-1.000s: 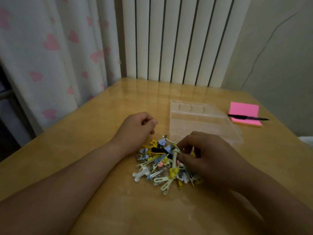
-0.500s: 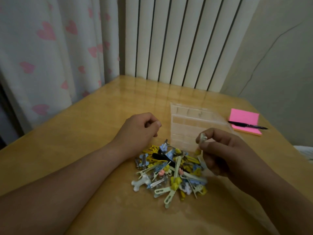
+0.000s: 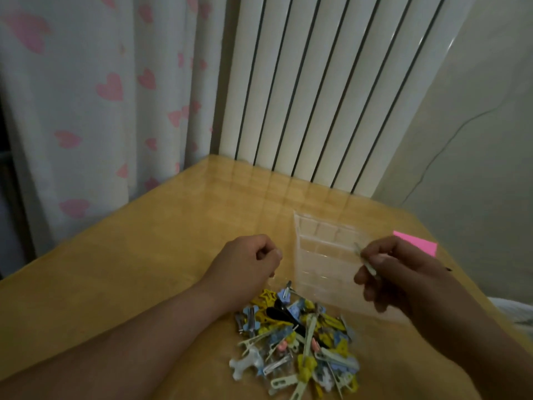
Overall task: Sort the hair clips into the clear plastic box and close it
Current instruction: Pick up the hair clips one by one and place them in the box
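The clear plastic box (image 3: 326, 264) is lying flat on the wooden surface (image 3: 144, 269), just past the pile and between the two hands. Its grid of little compartments is mostly showing the wood through the plastic, and honestly I can't tell if anything tiny is sitting in one. The rest of the hair clips (image 3: 300, 342) are sitting in a messy heap on the near side of the box, with yellow, blue, white and pale green ones all tangled together and touching.

The right hand (image 3: 403, 272) is hovering over the right edge of the box, thumb and fingers pinching one slim pale clip (image 3: 365, 259) that's pointing up and to the left. The left hand (image 3: 248, 261) is resting on the surface just left of the box, fingers curled into a loose fist with nothing showing in it. A pink sticky pad (image 3: 418, 245) is peeking out behind the right hand.
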A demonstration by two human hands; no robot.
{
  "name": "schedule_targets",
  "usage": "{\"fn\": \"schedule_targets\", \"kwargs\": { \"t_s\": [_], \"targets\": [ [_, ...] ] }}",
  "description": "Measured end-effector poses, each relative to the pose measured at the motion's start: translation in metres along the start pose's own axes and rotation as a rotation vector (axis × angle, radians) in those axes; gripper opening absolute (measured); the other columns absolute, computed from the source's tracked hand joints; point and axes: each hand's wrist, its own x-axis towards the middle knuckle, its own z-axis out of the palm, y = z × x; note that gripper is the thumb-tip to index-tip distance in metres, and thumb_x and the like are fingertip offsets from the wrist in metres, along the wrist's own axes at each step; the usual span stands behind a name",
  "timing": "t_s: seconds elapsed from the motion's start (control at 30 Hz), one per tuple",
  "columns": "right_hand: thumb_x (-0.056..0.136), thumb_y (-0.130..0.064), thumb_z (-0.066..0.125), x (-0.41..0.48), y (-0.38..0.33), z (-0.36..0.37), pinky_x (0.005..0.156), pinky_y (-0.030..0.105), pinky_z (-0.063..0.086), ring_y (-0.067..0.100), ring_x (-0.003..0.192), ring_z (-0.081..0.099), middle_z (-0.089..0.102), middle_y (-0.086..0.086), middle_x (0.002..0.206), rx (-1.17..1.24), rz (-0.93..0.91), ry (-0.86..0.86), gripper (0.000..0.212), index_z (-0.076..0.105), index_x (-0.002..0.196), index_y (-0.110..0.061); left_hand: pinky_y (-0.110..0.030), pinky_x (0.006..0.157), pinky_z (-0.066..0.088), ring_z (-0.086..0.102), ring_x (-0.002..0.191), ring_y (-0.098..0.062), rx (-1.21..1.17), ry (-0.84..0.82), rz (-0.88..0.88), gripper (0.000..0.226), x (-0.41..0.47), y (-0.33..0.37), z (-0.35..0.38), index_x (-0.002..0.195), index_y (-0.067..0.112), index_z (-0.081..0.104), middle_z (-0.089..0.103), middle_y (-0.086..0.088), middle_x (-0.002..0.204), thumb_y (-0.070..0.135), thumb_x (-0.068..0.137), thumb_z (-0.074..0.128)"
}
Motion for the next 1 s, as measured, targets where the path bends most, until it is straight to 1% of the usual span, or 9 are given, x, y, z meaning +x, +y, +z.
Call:
{"fn": "schedule_targets", "kwargs": {
  "t_s": [0.07, 0.17, 0.27, 0.33, 0.43, 0.53, 0.73, 0.83, 1.0],
  "targets": [
    [0.102, -0.010, 0.061, 0.022, -0.012, -0.004, 0.061, 0.041, 0.053, 0.031, 0.069, 0.070, 0.077, 0.018, 0.088, -0.212, -0.017, 0.014, 0.007, 0.060, 0.108, -0.013, -0.042, 0.072, 0.057, 0.069, 0.073, -0.015, -0.005, 0.001, -0.008, 0.022, 0.001, 0.000, 0.000, 0.090, 0.026, 0.073, 0.074, 0.006, 0.078, 0.036, 0.104, 0.060],
    [0.101, -0.015, 0.067, 0.061, -0.018, 0.000, 0.063, 0.036, 0.053, 0.022, 0.073, 0.076, 0.081, 0.006, 0.088, -0.438, 0.029, 0.008, 0.017, 0.055, 0.112, -0.021, -0.041, 0.072, 0.057, 0.068, 0.072, -0.011, -0.011, 0.008, -0.009, 0.022, 0.002, 0.000, -0.001, 0.090, 0.025, 0.073, 0.074, 0.007, 0.077, 0.035, 0.104, 0.061],
    [0.101, -0.017, 0.067, 0.094, -0.012, 0.012, 0.065, 0.029, 0.053, 0.015, 0.078, 0.077, 0.082, 0.000, 0.087, -0.636, 0.053, -0.001, 0.003, 0.067, 0.104, -0.015, -0.036, 0.067, 0.055, 0.066, 0.069, -0.007, -0.021, 0.018, -0.009, 0.021, 0.003, 0.000, -0.002, 0.090, 0.024, 0.074, 0.074, 0.007, 0.077, 0.034, 0.104, 0.061],
    [0.098, -0.014, 0.067, 0.110, -0.005, 0.022, 0.065, 0.030, 0.057, 0.019, 0.084, 0.077, 0.081, 0.001, 0.085, -0.704, 0.088, -0.008, 0.010, 0.074, 0.092, -0.011, -0.030, 0.063, 0.050, 0.064, 0.067, -0.005, -0.010, 0.042, 0.003, 0.021, 0.004, 0.000, -0.004, 0.090, 0.025, 0.074, 0.074, 0.007, 0.077, 0.033, 0.104, 0.061],
    [0.092, -0.017, 0.070, 0.123, 0.003, 0.038, 0.067, 0.033, 0.057, 0.027, 0.081, 0.075, 0.080, 0.007, 0.083, -0.771, 0.123, -0.034, 0.013, 0.078, 0.083, -0.010, -0.033, 0.064, 0.051, 0.063, 0.068, -0.008, -0.010, 0.091, 0.004, 0.022, 0.007, -0.001, -0.010, 0.089, 0.023, 0.074, 0.073, 0.006, 0.077, 0.031, 0.104, 0.060],
    [0.087, -0.019, 0.076, 0.130, 0.008, 0.046, 0.059, 0.026, 0.050, 0.020, 0.072, 0.067, 0.077, 0.007, 0.080, -0.825, 0.143, -0.037, 0.010, 0.080, 0.080, -0.012, -0.039, 0.069, 0.054, 0.066, 0.072, -0.015, -0.027, 0.111, -0.013, 0.023, 0.008, -0.002, -0.012, 0.089, 0.021, 0.074, 0.073, 0.005, 0.079, 0.030, 0.104, 0.059],
    [0.080, -0.017, 0.076, 0.138, 0.014, 0.059, 0.059, 0.027, 0.058, 0.022, 0.057, 0.071, 0.075, 0.013, 0.065, -0.870, 0.258, -0.003, 0.022, 0.078, 0.075, 0.004, -0.038, 0.071, 0.056, 0.068, 0.070, -0.013, -0.019, 0.109, -0.012, 0.023, 0.009, -0.002, -0.012, 0.088, 0.020, 0.075, 0.074, 0.005, 0.076, 0.029, 0.103, 0.061],
    [0.085, -0.014, 0.079, 0.136, 0.014, 0.062, 0.044, 0.021, 0.053, 0.014, 0.046, 0.070, 0.073, 0.011, 0.062, -0.819, 0.263, -0.001, 0.021, 0.077, 0.081, 0.007, -0.037, 0.069, 0.055, 0.066, 0.066, -0.011, -0.022, 0.104, -0.013, 0.022, 0.010, -0.004, -0.010, 0.086, 0.020, 0.075, 0.074, 0.005, 0.075, 0.029, 0.101, 0.062],
    [0.093, -0.026, 0.075, 0.113, 0.014, 0.046, 0.066, 0.034, 0.060, 0.022, 0.076, 0.076, 0.081, 0.008, 0.084, -0.704, 0.094, 0.123, 0.020, 0.081, 0.089, -0.008, -0.036, 0.065, 0.053, 0.062, 0.060, -0.009, -0.025, 0.105, -0.018, 0.022, 0.012, -0.005, -0.009, 0.085, 0.023, 0.075, 0.075, 0.006, 0.075, 0.031, 0.100, 0.063]
  ]
}}
